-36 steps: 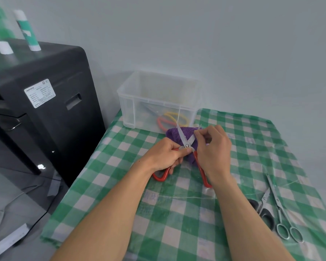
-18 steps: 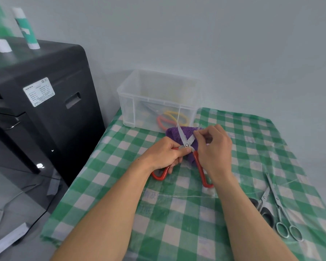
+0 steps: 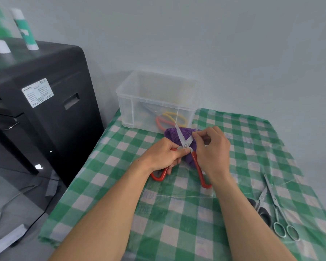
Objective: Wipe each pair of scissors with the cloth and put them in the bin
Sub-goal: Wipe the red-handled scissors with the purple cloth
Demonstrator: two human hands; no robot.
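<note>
Red-handled scissors [image 3: 196, 163] are spread open over a purple cloth [image 3: 174, 133] on the checked table. My left hand [image 3: 165, 156] grips their left handle near the pivot. My right hand [image 3: 212, 154] pinches the tip of the right blade between thumb and fingers. Just behind them stands the clear plastic bin [image 3: 128, 99], with yellow- and red-handled scissors [image 3: 168, 119] lying inside. At the table's right edge lie a pair of black-handled scissors [image 3: 261, 209] and a slim all-metal pair [image 3: 279, 210].
A black cabinet [image 3: 45, 110] stands left of the table, with a green-and-white tube [image 3: 24, 29] on top. The green checked tablecloth [image 3: 177, 213] covers the table. The wall is close behind the bin. Cables lie on the floor at the lower left.
</note>
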